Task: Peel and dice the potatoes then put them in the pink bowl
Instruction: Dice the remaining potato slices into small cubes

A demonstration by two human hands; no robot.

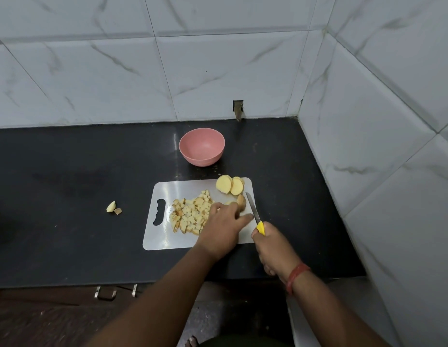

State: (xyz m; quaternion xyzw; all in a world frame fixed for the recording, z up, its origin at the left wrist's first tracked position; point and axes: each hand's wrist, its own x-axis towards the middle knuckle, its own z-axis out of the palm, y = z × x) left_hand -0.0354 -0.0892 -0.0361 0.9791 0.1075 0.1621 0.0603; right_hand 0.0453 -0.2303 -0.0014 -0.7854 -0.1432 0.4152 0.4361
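While the left hand [224,221] pinched a potato piece [241,202] at the cutting board's [168,189] three o'clock, the right hand [273,246] gripped the knife [254,212]; fingers risked nicking, the pink bowl [202,147] at twelve.

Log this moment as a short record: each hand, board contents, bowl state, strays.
left hand: grip on a potato piece on the cutting board
right hand: grip on the yellow-handled knife, blade beside that piece
board contents: diced potato pile; thick potato slices at the far corner
pink bowl: empty, on the black counter beyond the board
strays: two small scraps on the counter left of the board
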